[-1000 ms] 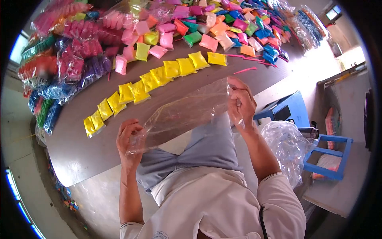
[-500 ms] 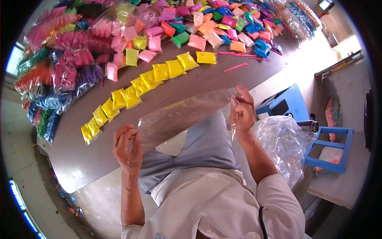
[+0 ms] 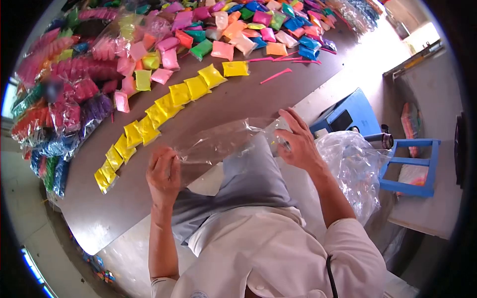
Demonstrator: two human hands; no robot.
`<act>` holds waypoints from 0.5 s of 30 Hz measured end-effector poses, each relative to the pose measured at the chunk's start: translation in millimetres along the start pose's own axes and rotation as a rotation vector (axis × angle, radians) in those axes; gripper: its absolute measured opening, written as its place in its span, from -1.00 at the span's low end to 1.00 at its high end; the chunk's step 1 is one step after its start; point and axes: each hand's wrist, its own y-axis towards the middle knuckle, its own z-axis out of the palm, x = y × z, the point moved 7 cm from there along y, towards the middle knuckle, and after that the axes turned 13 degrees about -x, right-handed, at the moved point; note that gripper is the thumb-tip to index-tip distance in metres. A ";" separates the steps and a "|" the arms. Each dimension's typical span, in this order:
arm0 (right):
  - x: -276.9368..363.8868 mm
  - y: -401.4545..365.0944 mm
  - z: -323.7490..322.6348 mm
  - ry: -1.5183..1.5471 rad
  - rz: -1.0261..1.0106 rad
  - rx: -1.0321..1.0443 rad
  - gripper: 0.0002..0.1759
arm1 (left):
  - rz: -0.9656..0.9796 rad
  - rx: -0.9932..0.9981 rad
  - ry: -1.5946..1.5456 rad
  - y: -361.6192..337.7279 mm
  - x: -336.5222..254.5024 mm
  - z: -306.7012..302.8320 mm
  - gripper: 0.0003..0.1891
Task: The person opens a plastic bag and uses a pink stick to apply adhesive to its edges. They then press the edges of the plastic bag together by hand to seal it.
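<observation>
One room, pale-walled, with a large brown tabletop (image 3: pixel 94 218) curving from lower left to upper right of the frame. Across the top, a heap of multicoloured sealed packets (image 3: pixel 222 50), with bundled packets in clear wrapping (image 3: pixel 82 92) at upper left. At right, a blue stool (image 3: pixel 365 116) beside a crumpled clear plastic sheet or sack (image 3: pixel 343 174), plus a dark flask (image 3: pixel 381 140) and a blue open frame (image 3: pixel 431 169). At centre, a clear plastic bag (image 3: pixel 218 141), empty-looking, stretched between both hands above the table edge and lap. Left hand (image 3: pixel 163 174) closed, fingertips pinched on one end; right hand (image 3: pixel 298 144) well open at the other — thumb and fingers apart, firm grip impossible to tell. Step in hand, by judgement: spreading the bag — calls for steady tension and parted film. Left of centre to upper centre, a dozen or so yellow packets (image 3: pixel 197 87) in a slanting row, many overlapping. Smallest, a loose pink plastic stick (image 3: pixel 276 76) at upper centre.
</observation>
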 end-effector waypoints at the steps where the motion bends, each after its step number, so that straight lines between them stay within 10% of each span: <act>1: -2.0 2.4 -9.5 -0.001 0.006 0.003 -0.64 | -0.002 0.006 -0.002 -4.2 -1.2 -0.3 -0.92; 8: -67.3 14.4 -58.9 0.055 0.508 0.203 -0.58 | -0.054 0.058 -0.016 -27.3 2.1 2.3 -0.92; 12: -27.2 39.3 -69.6 0.204 0.272 -0.136 -0.66 | -0.029 0.040 -0.015 -25.0 -4.9 4.1 -0.91; 15: 11.5 37.7 -33.9 0.287 0.189 0.002 -0.28 | -0.087 0.021 -0.048 -24.0 -5.0 7.9 -0.91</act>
